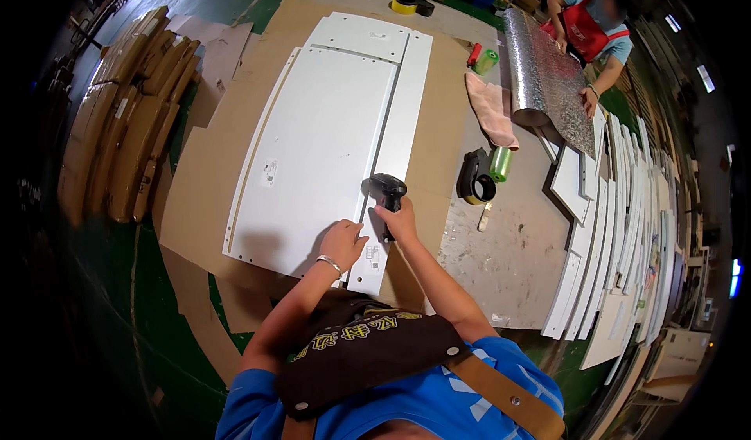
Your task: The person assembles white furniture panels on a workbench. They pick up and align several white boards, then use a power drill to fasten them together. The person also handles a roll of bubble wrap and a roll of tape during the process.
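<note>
Flat white furniture panels (321,135) lie together on brown cardboard in front of me. A long narrow white panel (404,115) runs along their right side. My right hand (400,221) grips the handle of a black handheld barcode scanner (388,188), held above the narrow panel. Near that panel's close end is a printed label (373,258), below the scanner. My left hand (343,242) rests on the white panels at their near edge, fingers stretched out and holding nothing. Another label (269,172) is on the wide panel.
To the right are black tape dispensers (476,178), green film rolls (501,165) and a pink cloth (491,110). A person in a red apron (587,29) handles a silvery foil roll (540,72). White boards (606,237) stand at right, wrapped cartons (117,127) at left.
</note>
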The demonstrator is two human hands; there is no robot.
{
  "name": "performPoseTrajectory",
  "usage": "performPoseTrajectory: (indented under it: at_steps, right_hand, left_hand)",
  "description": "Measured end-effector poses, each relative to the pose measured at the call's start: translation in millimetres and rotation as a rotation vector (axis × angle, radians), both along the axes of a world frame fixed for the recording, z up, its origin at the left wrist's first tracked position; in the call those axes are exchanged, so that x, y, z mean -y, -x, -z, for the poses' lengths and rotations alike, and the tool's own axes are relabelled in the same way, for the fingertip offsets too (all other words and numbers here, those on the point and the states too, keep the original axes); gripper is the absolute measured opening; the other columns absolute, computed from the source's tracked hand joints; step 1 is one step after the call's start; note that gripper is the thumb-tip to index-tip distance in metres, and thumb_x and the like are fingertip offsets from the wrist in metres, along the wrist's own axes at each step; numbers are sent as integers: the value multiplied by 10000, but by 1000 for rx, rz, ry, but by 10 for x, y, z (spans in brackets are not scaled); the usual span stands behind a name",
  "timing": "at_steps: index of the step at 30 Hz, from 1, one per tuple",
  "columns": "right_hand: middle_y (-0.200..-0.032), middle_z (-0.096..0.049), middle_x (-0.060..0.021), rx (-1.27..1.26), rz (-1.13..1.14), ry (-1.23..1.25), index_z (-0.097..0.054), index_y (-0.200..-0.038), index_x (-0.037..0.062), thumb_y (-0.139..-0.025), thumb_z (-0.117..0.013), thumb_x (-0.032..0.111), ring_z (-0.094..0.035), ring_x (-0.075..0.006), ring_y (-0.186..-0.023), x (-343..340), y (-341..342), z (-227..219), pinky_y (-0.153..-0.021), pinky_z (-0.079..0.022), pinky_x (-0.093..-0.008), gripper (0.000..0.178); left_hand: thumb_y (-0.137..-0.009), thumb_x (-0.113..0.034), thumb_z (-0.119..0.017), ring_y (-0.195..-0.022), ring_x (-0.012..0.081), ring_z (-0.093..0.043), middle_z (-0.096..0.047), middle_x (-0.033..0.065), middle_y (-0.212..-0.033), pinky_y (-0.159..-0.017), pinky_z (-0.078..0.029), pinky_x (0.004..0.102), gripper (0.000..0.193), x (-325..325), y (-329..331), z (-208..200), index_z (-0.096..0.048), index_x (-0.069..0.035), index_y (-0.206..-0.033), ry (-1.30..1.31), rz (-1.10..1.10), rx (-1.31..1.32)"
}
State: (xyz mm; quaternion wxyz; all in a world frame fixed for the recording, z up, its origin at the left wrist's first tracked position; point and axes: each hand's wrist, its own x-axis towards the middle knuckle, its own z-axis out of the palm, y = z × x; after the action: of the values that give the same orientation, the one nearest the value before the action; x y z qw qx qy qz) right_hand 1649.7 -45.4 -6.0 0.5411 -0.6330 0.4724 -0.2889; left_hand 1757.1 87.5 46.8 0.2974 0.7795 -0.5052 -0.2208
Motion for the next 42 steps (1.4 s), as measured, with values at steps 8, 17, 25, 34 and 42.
performPoseTrajectory:
  at_steps: [8,17,25,34,42]
  right_hand:
    - [-907,-596,-204,-206,169,66,-587,-842,-30,-617,-731,284,-573,-316,-878,-37,11,301,-760,-447,-403,413]
    - [-664,-577,-76,125,270,-271,-588,-784,0,-668,-715,246,-556,-165,-617,-69,158,92,-573,-445,-308,300]
    - [-1031,-545,-220,-167,-27,30,-592,-1005,-51,-648,-723,273,-570,-339,-920,210,-176,62,-805,-458,-390,499]
    - [-1396,-286,-267,-391,-230,154,-560,-1155,-19,-654,-714,283,-345,-349,-1278,63,34,160,-993,-364,-350,605]
    - [-1195,-485,-202,-208,-274,230,-609,-1038,-39,-631,-732,292,-584,-256,-861,84,-98,260,-753,-472,-321,539]
  left_hand:
    - [-661,-183,-740,-1272,339,-313,-332,184,-1381,-1027,-267,453,696,-952,-871,538,-444,-128,-1289,-36,-464,511]
    - [-812,-312,-612,-1255,383,-332,-331,245,-1365,-1017,-276,486,624,-1551,-1561,652,-384,-37,-1323,-150,-542,625]
    - [-820,-306,-611,-1078,368,-487,-506,205,-1193,-915,-392,448,592,-1378,-1954,832,-401,-23,-1296,-64,-554,420]
    - [-803,-340,-634,-1007,350,-518,-546,181,-1103,-849,-441,423,618,-1210,-1904,792,-411,-30,-1290,-131,-634,395]
    - [-797,-371,-634,-988,356,-535,-559,195,-1100,-820,-454,430,590,-1298,-2057,1015,-464,-22,-1241,-42,-587,474]
